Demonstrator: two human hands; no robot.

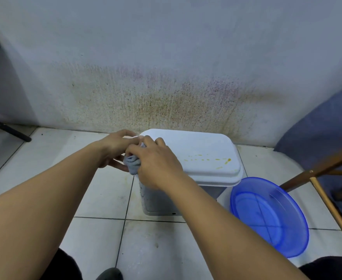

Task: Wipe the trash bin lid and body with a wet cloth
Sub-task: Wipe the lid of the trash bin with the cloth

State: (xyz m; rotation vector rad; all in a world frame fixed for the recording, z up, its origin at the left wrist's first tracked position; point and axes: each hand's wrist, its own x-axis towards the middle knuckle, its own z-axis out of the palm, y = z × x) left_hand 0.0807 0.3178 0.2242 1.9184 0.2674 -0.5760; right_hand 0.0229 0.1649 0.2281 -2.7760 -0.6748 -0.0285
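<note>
1. The task looks barely begun: yellow splashes (216, 159) still mark the right part of the white trash bin lid (196, 146), and the grey bin body (158, 201) looks speckled with dirt.
2. The bin stands on the tiled floor against the stained wall, with a blue basin (267, 217) just to its right.
3. The right hand (156, 164) clenches around a bunched grey cloth (132, 163) at the lid's near-left corner.
4. The left hand (115, 150), half curled, holds the cloth's other side, probably bunching or wringing it before the first wipe.
</note>
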